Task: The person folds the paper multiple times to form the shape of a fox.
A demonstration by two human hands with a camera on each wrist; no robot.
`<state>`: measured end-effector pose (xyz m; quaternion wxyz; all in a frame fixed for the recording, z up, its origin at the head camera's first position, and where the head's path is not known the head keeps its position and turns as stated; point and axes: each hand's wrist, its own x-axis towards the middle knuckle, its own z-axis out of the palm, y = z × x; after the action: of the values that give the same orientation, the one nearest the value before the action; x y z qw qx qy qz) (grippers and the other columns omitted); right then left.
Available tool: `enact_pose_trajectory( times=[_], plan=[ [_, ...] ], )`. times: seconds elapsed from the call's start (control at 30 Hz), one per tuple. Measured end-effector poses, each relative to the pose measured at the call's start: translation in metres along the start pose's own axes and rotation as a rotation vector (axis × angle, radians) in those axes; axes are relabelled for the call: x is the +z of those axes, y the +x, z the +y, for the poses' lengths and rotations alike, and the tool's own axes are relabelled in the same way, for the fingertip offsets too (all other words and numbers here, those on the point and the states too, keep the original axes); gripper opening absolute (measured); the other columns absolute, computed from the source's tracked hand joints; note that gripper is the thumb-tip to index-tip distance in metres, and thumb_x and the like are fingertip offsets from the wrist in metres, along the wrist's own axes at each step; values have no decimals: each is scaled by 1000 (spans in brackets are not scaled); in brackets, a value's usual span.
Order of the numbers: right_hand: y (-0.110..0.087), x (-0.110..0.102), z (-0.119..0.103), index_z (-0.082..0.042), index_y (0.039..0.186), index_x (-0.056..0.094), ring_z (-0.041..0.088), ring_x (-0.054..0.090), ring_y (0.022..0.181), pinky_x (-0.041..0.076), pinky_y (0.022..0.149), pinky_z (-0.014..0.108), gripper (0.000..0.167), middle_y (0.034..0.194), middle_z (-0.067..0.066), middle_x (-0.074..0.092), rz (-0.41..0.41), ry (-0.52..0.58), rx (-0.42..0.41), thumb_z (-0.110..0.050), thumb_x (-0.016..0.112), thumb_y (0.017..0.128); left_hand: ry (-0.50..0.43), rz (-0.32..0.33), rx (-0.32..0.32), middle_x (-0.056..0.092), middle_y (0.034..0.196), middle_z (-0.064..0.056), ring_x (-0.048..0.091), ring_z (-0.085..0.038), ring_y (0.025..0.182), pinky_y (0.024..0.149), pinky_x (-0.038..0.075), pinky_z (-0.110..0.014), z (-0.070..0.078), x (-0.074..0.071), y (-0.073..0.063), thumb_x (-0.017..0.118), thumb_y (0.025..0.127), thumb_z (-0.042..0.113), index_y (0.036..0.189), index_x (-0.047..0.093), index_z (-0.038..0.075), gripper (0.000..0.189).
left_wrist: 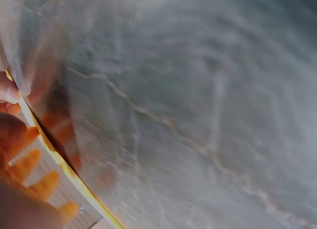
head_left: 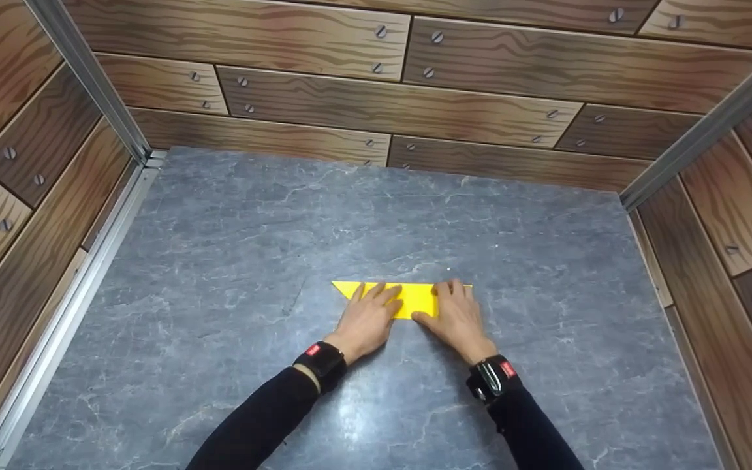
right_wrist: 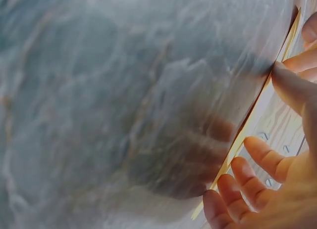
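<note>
A folded sheet of yellow paper [head_left: 419,301] lies flat on the grey marbled surface, with a pointed left end. Spread across its left part, my left hand [head_left: 364,322] presses it with outstretched fingertips. My right hand [head_left: 458,320] rests on the right end, fingertips towards the far edge and thumb at the near edge. In the left wrist view the paper's edge [left_wrist: 74,177] is a thin yellow strip under the fingers. The right wrist view shows the right hand's fingertips and thumb [right_wrist: 287,83] touching down along the paper [right_wrist: 237,142]. The palms hide parts of the sheet.
Wood-patterned panels [head_left: 324,98] stand behind the marbled surface [head_left: 252,222] and on both sides. Metal rails run along the left edge [head_left: 69,313] and up the corners. Both wrists wear black bands [head_left: 321,367].
</note>
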<state>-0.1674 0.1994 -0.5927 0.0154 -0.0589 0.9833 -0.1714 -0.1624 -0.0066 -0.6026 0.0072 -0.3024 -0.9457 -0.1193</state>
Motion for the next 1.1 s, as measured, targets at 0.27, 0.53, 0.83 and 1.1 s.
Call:
enact_pose_trajectory(
  times=[0.27, 0.53, 0.83, 1.1],
  plan=[
    [4, -2, 1, 1, 122, 62, 40, 51, 110, 47, 89, 51, 68, 121, 21, 54, -21, -6, 0, -47, 87, 81, -27, -50, 26, 50, 157, -3, 44, -34, 144, 117, 34, -59, -2, -1, 2, 51, 104, 17, 135, 65, 15, 34],
    [11, -12, 13, -3, 140, 59, 43, 50, 121, 44, 98, 57, 75, 136, 26, 50, -70, 3, -3, -50, 80, 86, -36, -49, 31, 52, 155, -4, 46, -35, 142, 114, 38, -58, -2, -2, 7, 52, 103, 17, 129, 66, 14, 30],
    [19, -27, 27, -4, 134, 65, 42, 51, 118, 39, 99, 57, 55, 125, 22, 57, -63, -13, 2, -40, 74, 94, -36, -66, 23, 52, 155, -3, 47, -34, 140, 111, 40, -58, -1, -8, 9, 60, 97, 19, 127, 65, 14, 30],
    [21, -34, 31, -4, 112, 71, 37, 52, 108, 41, 96, 54, 36, 114, 17, 59, 1, 27, 39, -32, 78, 91, -61, -99, 2, 51, 155, -3, 47, -33, 140, 112, 39, -56, -2, -9, 10, 61, 96, 21, 127, 66, 14, 32]
  ],
)
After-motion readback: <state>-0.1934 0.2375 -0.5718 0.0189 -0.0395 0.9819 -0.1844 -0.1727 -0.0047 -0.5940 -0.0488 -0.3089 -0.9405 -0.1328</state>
